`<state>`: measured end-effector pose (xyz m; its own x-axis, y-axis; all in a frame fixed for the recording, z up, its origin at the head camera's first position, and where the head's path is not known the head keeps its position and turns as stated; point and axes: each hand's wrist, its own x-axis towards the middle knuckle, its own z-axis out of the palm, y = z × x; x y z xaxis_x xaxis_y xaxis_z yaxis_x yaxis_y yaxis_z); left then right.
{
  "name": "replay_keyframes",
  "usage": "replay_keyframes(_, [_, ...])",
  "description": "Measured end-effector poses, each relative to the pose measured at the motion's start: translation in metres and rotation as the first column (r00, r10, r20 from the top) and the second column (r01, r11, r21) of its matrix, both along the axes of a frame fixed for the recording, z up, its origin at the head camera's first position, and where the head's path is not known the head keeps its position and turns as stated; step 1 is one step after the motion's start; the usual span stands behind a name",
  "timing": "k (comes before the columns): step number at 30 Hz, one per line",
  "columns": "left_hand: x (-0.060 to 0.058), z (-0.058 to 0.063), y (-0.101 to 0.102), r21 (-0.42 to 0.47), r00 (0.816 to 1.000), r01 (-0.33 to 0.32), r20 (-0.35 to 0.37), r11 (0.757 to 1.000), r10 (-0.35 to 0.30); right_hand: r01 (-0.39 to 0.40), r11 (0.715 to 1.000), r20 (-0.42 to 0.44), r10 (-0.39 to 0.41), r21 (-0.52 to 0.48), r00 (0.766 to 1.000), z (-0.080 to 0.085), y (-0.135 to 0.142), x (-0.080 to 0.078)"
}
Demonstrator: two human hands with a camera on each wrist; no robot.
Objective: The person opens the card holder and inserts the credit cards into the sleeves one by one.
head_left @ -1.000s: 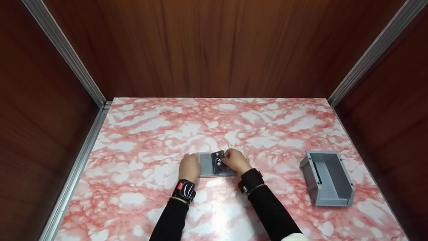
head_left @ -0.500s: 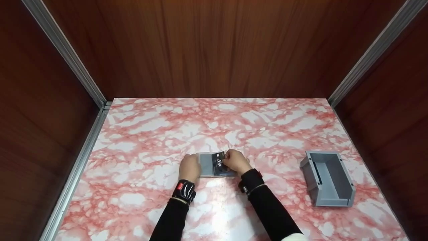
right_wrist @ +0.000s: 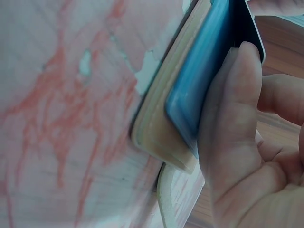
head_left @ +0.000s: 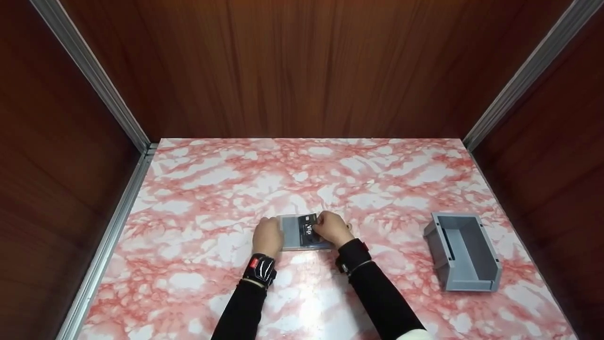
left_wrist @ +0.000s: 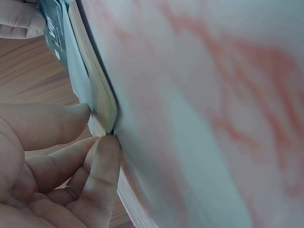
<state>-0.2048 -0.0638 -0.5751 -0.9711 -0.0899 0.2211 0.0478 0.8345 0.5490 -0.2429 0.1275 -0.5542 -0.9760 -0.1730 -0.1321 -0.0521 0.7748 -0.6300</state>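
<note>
A flat card holder (head_left: 290,232) with clear sleeves and a beige cover (right_wrist: 159,137) lies open at the table's middle. My left hand (head_left: 267,237) pinches its left end between thumb and fingers, as the left wrist view shows up close. With thumb and forefinger my right hand (head_left: 333,228) pinches a black card (head_left: 306,231) marked "Vip" by its right side. That card stands over the middle of the holder, slanted up from it in the right wrist view. Beneath my right thumb a blue card-like sheet (right_wrist: 197,76) lies on the beige cover.
A grey plastic bin (head_left: 465,250) stands to the right of my right arm. A pale strap (right_wrist: 165,190) sticks out from the holder's right end. Brown wood-grain panels (head_left: 302,71) with metal corner rails enclose the red-and-white marbled table (head_left: 226,179).
The black card has straightened slightly over the holder, its lower end shifting a little. Both hands keep their hold and have barely moved.
</note>
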Motion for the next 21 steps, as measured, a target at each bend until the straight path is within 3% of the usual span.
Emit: replay_keyframes(21, [0.0012, 0.0015, 0.001, -0.023, 1.0, -0.004, 0.001, 1.0, 0.004, 0.05, 0.995, 0.004, -0.05, 0.091, 0.999, 0.0011, -0.0033, 0.0008])
